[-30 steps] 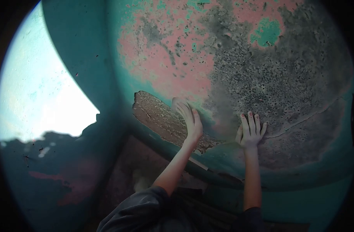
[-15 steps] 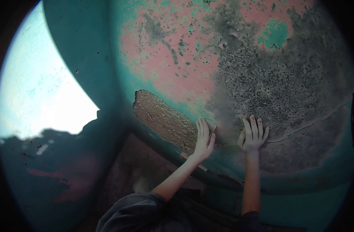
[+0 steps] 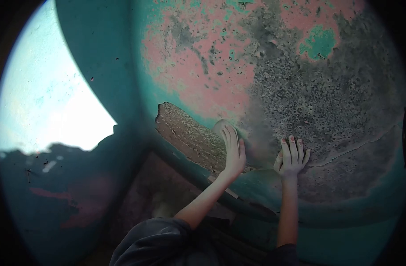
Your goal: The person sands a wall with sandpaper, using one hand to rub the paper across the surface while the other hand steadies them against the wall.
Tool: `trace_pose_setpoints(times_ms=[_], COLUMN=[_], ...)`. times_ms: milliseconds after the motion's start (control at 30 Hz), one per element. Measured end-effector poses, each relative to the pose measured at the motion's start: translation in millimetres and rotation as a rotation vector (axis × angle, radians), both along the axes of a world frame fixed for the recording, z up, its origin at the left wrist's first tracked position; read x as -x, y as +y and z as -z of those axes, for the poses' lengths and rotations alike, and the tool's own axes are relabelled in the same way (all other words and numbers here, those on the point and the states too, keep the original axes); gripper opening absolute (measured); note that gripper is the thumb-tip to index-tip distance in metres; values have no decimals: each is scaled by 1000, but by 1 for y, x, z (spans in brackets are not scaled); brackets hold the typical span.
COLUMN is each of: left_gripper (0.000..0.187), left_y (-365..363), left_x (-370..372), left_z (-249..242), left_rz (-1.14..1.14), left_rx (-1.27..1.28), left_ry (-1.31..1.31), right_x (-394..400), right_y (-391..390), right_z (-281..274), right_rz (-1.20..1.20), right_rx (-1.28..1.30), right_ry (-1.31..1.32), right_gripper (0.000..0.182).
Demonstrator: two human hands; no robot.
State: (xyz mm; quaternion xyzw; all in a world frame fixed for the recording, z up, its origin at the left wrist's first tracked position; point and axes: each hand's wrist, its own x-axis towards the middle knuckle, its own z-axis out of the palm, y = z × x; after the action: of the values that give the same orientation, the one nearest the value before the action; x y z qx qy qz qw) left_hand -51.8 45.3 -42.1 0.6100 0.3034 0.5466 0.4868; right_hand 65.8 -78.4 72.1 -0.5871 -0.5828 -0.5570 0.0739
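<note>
My left hand (image 3: 232, 157) presses a pale, round-edged sheet that looks like sandpaper (image 3: 219, 127) against the wall (image 3: 203, 71). Its fingers lie together over the sheet, whose rounded edge shows beyond the fingertips. Right beside it is a bare brown patch (image 3: 189, 137) where the coating has come off. Farther right, my right hand (image 3: 292, 157) rests flat on the wall with its fingers a little apart, holding nothing. It touches the lower edge of a grey, pitted area (image 3: 309, 93).
A long crack (image 3: 353, 146) runs rightward from my right hand. Pink and green paint remnants (image 3: 318, 42) cover the upper wall. On the left, a teal side wall (image 3: 99, 40) meets this one, with bright sunlight (image 3: 56, 102) on its outer part. A ledge (image 3: 256, 208) runs below.
My left hand has shifted slightly up and has turned more upright, and the sheet now shows to the left of its fingertips. My right hand stays in place; the view has shifted a little.
</note>
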Motion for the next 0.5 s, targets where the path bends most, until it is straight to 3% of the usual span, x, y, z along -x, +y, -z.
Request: trace_pose_setpoints(times_ms=[67, 133, 233, 267, 333, 500], left_gripper=[62, 62, 62, 62, 62, 62], left_y=[-32, -8, 32, 26, 3, -20], left_x=[-5, 1, 7, 7, 5, 6], left_z=[12, 6, -14, -11, 2, 14], left_rz=[165, 123, -139, -139, -99, -35], left_rx=[-127, -146, -68, -71, -205, -264], left_ry=[84, 135, 155, 157, 404, 527], right_x=[1, 1, -2, -2, -1, -1], right_y=[0, -1, -1, -1, 0, -2], right_z=[-3, -4, 2, 2, 1, 1], right_rz=[-15, -22, 14, 14, 7, 8], right_rx=[13, 24, -8, -11, -14, -16], right_ry=[-14, -3, 11, 13, 14, 13], right_gripper=[33, 33, 34, 34, 34, 33])
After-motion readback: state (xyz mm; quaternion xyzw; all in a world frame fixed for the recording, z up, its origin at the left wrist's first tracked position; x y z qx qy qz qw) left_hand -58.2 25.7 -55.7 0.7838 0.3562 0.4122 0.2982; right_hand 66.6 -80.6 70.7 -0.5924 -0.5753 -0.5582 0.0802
